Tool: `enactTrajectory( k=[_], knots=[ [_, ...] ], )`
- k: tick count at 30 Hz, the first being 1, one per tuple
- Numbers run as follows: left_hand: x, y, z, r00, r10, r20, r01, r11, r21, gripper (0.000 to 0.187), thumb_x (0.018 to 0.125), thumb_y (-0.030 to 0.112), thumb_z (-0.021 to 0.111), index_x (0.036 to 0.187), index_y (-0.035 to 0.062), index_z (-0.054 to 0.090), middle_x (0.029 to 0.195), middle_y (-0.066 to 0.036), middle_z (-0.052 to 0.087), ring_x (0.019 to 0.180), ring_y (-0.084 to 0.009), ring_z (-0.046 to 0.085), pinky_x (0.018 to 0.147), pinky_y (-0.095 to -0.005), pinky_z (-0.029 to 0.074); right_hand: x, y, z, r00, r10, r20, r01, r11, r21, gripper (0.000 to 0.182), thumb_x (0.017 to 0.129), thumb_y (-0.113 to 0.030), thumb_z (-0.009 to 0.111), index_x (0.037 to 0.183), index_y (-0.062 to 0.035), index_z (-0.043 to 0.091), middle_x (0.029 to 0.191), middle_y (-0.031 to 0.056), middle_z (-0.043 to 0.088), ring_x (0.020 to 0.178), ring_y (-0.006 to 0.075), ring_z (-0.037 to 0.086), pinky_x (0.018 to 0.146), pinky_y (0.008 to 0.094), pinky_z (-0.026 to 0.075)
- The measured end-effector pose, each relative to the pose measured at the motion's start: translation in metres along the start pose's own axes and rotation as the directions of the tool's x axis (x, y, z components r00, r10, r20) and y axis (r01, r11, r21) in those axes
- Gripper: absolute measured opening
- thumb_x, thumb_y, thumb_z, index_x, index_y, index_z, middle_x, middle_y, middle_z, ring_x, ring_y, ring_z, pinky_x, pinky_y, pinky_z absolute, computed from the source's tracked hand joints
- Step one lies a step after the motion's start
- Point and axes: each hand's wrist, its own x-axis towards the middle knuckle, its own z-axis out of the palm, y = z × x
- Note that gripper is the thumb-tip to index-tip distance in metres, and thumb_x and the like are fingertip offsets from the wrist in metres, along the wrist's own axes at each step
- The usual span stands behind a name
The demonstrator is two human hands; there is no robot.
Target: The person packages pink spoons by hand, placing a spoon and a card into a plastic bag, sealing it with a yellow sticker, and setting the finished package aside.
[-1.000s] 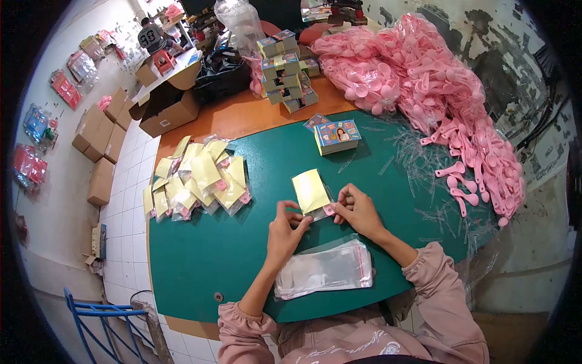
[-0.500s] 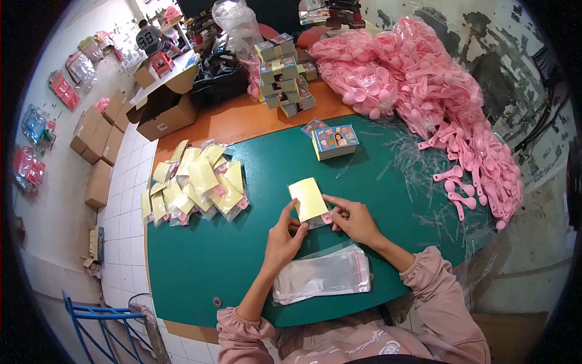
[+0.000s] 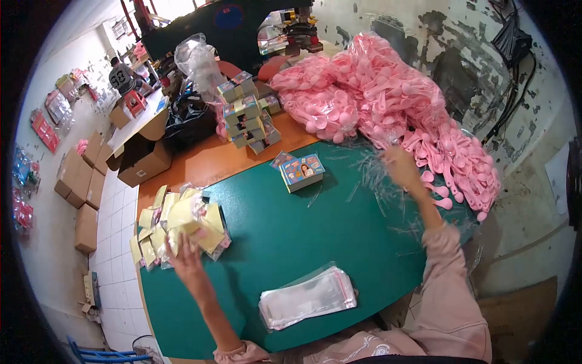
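- Your left hand (image 3: 187, 264) is at the near side of the yellow-backed packets (image 3: 182, 213), its fingers slightly spread; whether they grip a packet cannot be told.
- Your right hand (image 3: 401, 167) is blurred beside the pink spoons (image 3: 467, 167), over scattered clear strips (image 3: 371, 182); whether its fingers hold anything cannot be told.
- The spoon heap crowds your far right, up towards the peeling wall (image 3: 454, 45).
- Ahead of you sits the card stack (image 3: 303, 171), with taller card bundles (image 3: 245, 112) behind it on the orange surface (image 3: 297, 133).
- An open carton (image 3: 144, 165) and a black bag (image 3: 189, 118) stand beyond the packets.
- The clear bags (image 3: 309, 298) lie near your table edge.
- Your widest stretch of green tabletop (image 3: 291, 236) runs between packets, card stack and bags.
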Motion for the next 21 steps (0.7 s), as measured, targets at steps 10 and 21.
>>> enactTrajectory(
  k=[10,21],
  knots=[
    [-0.11,-0.016,-0.099,0.977,-0.113,-0.182,0.194,0.828,0.527,0.028,0.087,0.008,0.046,0.114,0.0008,0.046,0.114,-0.012,0.05,0.099,-0.0219,0.054,0.084,-0.0303,0.042,0.039,0.182,-0.013,0.945,0.209,0.25,0.009,0.749,-0.662,0.034,0.085,-0.025,0.034,0.087,-0.0015,0.058,0.089,0.0187,0.061,0.086,0.032,0.058,0.085,0.0496,0.035],
    [-0.118,-0.021,-0.094,0.991,0.03,-0.132,0.086,0.613,0.785,0.019,0.082,0.004,0.05,0.1,0.0012,0.055,0.1,-0.008,0.054,0.085,-0.0187,0.056,0.065,-0.0265,0.044,-0.011,0.118,-0.001,0.948,0.253,0.195,-0.143,0.883,-0.448,0.03,0.086,-0.024,0.034,0.102,-0.0046,0.05,0.102,0.0191,0.055,0.096,0.036,0.05,0.077,0.0473,0.036]
  ],
)
